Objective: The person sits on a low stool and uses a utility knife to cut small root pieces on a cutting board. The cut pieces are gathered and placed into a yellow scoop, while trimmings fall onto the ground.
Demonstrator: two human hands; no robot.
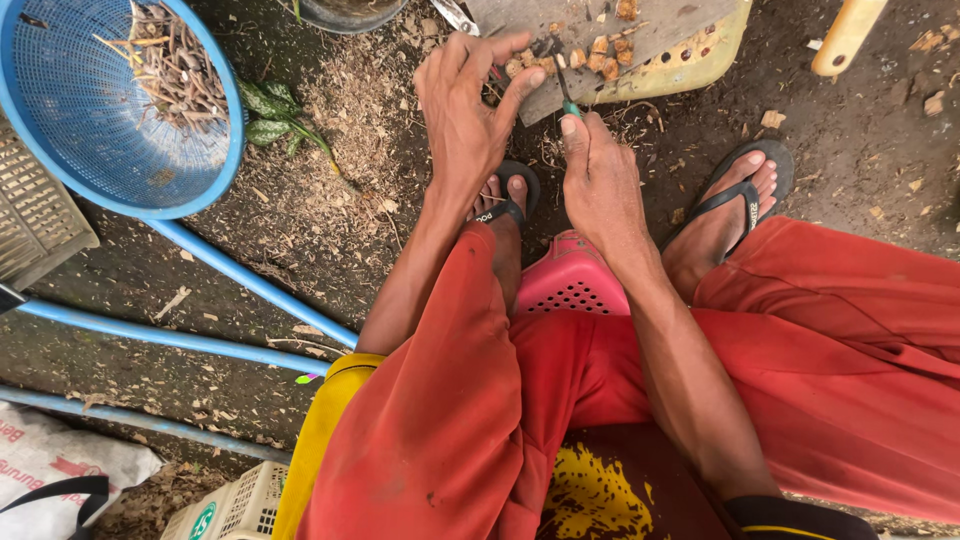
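Red-trousered knees (700, 380) spread around a pink stool (570, 280), leaving both arms room over the grey board (600, 45). Left hand (470, 115), fingers wide, steadies root pieces (600, 55) at the board's near edge; right hand (600, 180) grips a green-handled tool (566, 95).

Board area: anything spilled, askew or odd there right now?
Wood chips and shavings are strewn over the dirt below the board, beside a fallen leafy sprig. The cut pieces sit on the board. The right hand grips a small green-handled blade close to the left hand fingertips.
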